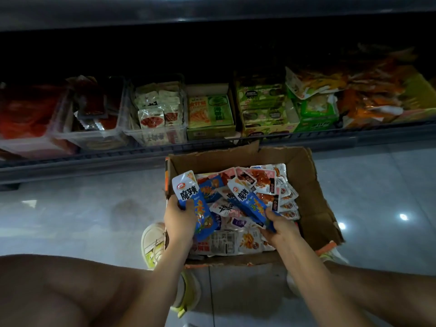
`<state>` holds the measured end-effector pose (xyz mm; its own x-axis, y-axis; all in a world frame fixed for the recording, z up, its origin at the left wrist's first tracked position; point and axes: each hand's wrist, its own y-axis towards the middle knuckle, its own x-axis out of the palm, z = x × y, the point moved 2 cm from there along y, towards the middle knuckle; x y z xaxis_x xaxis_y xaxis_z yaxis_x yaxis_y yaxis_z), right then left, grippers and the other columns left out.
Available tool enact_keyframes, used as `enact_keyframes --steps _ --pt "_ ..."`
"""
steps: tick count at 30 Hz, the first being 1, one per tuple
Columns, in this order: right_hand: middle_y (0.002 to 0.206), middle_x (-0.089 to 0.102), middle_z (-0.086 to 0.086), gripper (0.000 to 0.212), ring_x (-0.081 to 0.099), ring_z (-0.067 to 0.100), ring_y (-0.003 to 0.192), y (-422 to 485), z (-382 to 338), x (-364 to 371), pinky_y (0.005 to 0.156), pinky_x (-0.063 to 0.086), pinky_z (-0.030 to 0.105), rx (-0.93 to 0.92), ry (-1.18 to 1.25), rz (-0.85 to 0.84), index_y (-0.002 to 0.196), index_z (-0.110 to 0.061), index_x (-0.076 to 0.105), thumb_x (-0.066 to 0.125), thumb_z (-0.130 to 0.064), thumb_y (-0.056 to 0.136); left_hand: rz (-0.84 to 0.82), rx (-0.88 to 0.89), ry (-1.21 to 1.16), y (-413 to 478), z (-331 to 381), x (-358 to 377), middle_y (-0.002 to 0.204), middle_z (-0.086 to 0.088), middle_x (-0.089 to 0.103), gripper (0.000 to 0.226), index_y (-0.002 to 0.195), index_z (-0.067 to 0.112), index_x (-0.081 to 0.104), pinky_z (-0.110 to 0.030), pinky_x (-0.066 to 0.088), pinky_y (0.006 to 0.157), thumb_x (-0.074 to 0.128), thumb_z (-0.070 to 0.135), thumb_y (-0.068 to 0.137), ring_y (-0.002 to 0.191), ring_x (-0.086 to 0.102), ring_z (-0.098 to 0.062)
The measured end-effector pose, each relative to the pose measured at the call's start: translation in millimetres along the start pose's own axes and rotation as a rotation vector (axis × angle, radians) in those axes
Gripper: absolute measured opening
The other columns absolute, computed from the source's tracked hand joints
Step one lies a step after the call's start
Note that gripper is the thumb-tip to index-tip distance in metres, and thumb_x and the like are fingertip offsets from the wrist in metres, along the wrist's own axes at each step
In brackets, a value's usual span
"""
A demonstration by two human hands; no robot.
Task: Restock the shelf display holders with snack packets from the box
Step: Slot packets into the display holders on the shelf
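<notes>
Over the box, the left hand grips a blue packet in curled fingers, its long axis pointing to 11 o'clock. The right hand pinches a second blue packet, which points to 10 o'clock.

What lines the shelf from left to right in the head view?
red packets → dark-packet tub → white-packet tub → yellow-green box → green carton → bright green box → orange packets
</notes>
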<state>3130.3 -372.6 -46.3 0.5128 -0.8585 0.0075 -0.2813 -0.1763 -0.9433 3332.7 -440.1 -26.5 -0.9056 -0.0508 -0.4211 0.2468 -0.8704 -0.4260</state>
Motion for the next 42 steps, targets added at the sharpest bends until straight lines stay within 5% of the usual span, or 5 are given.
enact_keyframes --steps 7,12,23,34,42 --pt "0.109 0.062 0.015 0.017 0.059 0.019 0.073 -26.4 13.0 15.2 0.04 0.051 0.025 -0.058 0.067 -0.105 0.106 -0.003 0.058 0.058 -0.014 0.093 -0.166 -0.336 -0.404 -11.5 1.0 23.4 0.102 -0.005 0.066 0.019 0.115 0.019 0.054 -0.043 0.054 0.083 0.05 0.019 0.097 0.093 0.064 -0.024" --pt "0.106 0.066 0.013 0.008 0.065 0.029 0.099 -32.3 25.6 18.8 0.086 0.054 0.044 -0.242 -0.002 0.003 0.085 -0.012 0.06 0.067 -0.014 0.087 -0.248 -0.455 -0.712 -22.5 25.6 29.9 0.096 -0.006 0.069 0.035 0.111 0.017 0.058 -0.038 0.055 0.076 0.044 0.046 0.096 0.089 0.066 -0.022" --pt "0.088 0.071 0.007 0.007 0.068 0.017 0.079 -56.9 36.3 26.7 0.055 0.053 0.019 -0.44 -0.247 -0.159 0.085 -0.009 0.068 0.068 -0.017 0.086 -0.151 -0.244 -0.642 -23.9 24.4 29.5 0.11 -0.006 0.068 0.047 0.122 0.013 0.052 -0.044 0.057 0.082 0.074 0.01 0.08 0.097 0.068 -0.022" --pt "0.143 0.046 -0.001 0.094 0.053 0.022 0.122 -64.9 -10.0 31.1 0.086 0.055 0.039 -0.597 -0.574 -0.469 0.146 -0.032 0.027 0.067 0.013 0.074 -0.345 -0.183 -0.55 -35.2 33.2 21.0 0.099 -0.008 0.071 0.029 0.105 0.014 0.061 -0.036 0.058 0.064 0.07 0.003 0.081 0.082 0.07 -0.022" --pt "0.15 0.031 -0.006 0.057 0.037 0.016 0.135 -98.9 -11.2 39.4 0.107 0.041 0.038 -0.794 -0.943 -0.54 0.147 -0.03 0.031 0.051 -0.01 0.097 -0.417 -0.075 -0.579 -43.6 65.5 14.6 0.114 -0.013 0.067 0.066 0.124 0.012 0.055 -0.052 0.054 0.085 0.08 0.031 0.065 0.099 0.067 -0.03"
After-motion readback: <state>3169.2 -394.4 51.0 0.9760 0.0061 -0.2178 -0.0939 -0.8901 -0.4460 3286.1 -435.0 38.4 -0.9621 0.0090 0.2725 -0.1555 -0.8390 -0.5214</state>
